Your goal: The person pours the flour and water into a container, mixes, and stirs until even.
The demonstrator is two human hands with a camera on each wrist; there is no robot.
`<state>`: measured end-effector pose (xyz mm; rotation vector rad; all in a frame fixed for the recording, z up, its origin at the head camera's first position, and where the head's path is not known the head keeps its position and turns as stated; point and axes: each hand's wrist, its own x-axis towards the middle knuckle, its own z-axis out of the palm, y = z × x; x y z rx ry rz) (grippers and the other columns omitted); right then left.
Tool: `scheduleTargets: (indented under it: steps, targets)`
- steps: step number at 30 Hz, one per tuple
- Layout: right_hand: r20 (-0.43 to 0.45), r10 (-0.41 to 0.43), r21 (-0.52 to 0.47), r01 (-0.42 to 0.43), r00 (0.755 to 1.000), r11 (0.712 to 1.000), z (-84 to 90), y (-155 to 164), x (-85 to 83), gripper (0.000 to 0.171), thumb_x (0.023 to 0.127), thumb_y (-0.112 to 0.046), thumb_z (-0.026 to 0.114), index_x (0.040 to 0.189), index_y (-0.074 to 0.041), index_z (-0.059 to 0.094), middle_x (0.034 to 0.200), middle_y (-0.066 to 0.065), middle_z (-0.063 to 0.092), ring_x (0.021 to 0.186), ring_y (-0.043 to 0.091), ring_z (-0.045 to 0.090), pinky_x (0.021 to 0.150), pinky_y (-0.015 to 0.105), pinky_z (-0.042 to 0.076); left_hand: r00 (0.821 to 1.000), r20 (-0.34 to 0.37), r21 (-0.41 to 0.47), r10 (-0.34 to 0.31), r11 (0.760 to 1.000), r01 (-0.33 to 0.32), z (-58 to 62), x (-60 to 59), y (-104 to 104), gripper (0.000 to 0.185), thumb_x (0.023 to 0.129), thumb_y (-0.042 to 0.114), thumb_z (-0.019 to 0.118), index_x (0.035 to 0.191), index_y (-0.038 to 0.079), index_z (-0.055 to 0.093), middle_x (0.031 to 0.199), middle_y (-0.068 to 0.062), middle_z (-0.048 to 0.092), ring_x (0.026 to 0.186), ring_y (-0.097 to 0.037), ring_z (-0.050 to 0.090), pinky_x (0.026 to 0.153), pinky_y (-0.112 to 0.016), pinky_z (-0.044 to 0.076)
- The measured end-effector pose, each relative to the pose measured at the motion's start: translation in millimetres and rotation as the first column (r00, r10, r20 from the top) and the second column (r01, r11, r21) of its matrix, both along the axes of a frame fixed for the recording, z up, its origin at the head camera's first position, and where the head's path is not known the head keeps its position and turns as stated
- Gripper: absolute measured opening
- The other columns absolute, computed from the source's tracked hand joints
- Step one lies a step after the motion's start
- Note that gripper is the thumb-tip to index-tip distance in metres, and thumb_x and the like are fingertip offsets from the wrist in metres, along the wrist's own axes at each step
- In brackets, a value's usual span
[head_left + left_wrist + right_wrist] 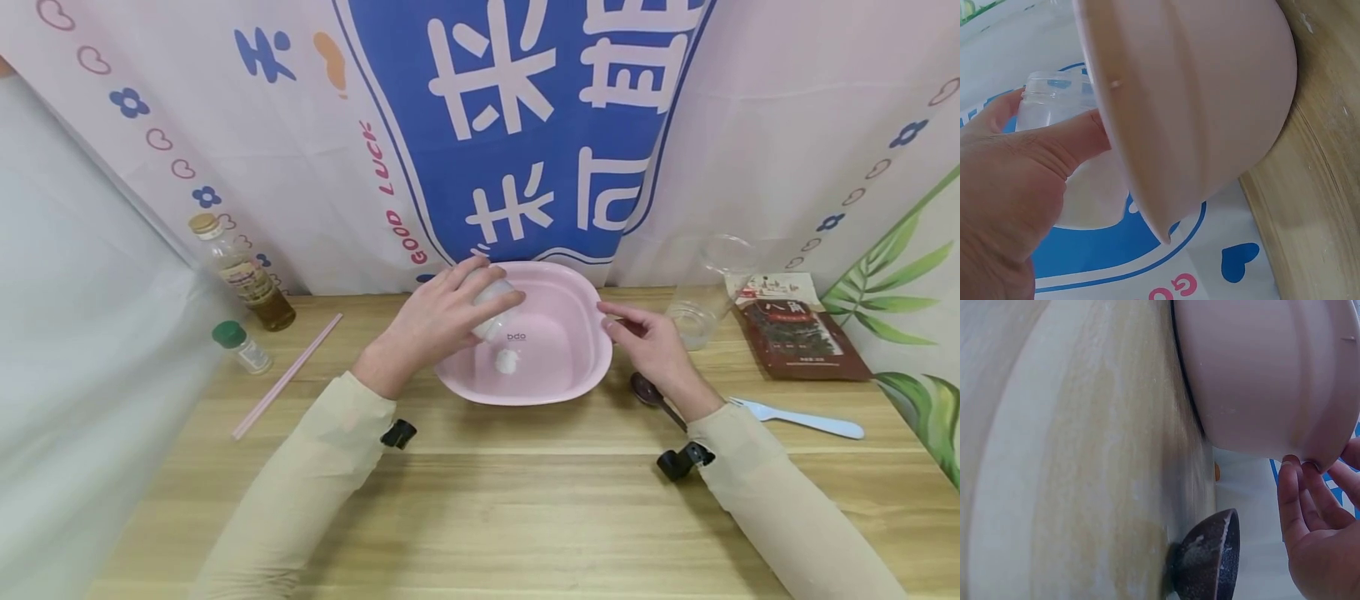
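My left hand grips a clear plastic jar with white powder inside, tilted over the left part of a pink basin. A small heap of white powder lies on the basin floor below the jar's mouth. At the basin's right side, my right hand pinches the rim, thumb above and fingers beneath in the right wrist view. A dark brown spoon lies on the table just under the right wrist, its handle partly covered by the arm.
To the left stand an oil bottle and a green-capped small bottle, with pink chopsticks alongside. At right are a clear plastic cup, a brown spice packet and a light blue fork. A printed curtain hangs behind.
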<state>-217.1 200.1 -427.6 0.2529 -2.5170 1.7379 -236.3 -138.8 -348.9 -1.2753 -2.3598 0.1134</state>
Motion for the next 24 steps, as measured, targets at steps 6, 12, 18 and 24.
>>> scheduleTargets:
  steps: [6,12,18,24]
  targets:
    - [0.004,-0.001,0.004,0.001,1.0,1.0,-0.2,0.7,0.1,0.039,0.108,-0.021,0.067,0.143,-0.001,0.068,0.139,0.026,0.07,0.094,-0.008,0.068,0.083,0.01,0.058,1.0,0.001,0.0,-0.012,1.0,0.012,-0.3,0.4,1.5,0.079,0.085,0.03,0.095,0.152,0.03,0.053,0.156,-0.011,0.056,0.149,-0.038,0.048,0.122,-0.052,0.05]
    - [0.004,0.0,-0.001,0.0,1.0,1.0,-0.8,1.1,-0.5,0.039,0.108,-0.021,0.067,0.143,-0.001,0.069,0.138,0.026,0.071,0.093,-0.008,0.068,0.083,0.01,0.058,1.0,0.013,0.0,-0.001,1.0,0.001,0.0,0.9,2.8,0.08,0.084,0.03,0.096,0.152,0.029,0.054,0.156,-0.01,0.056,0.149,-0.037,0.048,0.123,-0.052,0.049]
    - [-0.005,0.001,0.004,-0.001,1.0,1.0,-0.7,0.9,-1.0,0.039,0.108,-0.02,0.067,0.142,-0.001,0.069,0.137,0.026,0.071,0.093,-0.008,0.068,0.082,0.01,0.058,0.996,0.084,-0.025,0.021,1.0,-0.019,1.1,1.6,5.2,0.085,0.083,0.029,0.096,0.155,0.03,0.051,0.16,-0.01,0.052,0.152,-0.037,0.044,0.127,-0.052,0.045]
    - [-0.015,0.006,-0.006,-0.006,1.0,1.0,-1.5,1.0,-1.3,0.039,0.108,-0.017,0.067,0.142,0.001,0.068,0.138,0.027,0.071,0.093,-0.009,0.068,0.082,0.01,0.059,0.989,0.144,0.001,0.034,0.999,-0.035,0.7,1.2,7.4,0.087,0.082,0.028,0.097,0.156,0.03,0.053,0.161,-0.009,0.051,0.152,-0.036,0.043,0.125,-0.053,0.047]
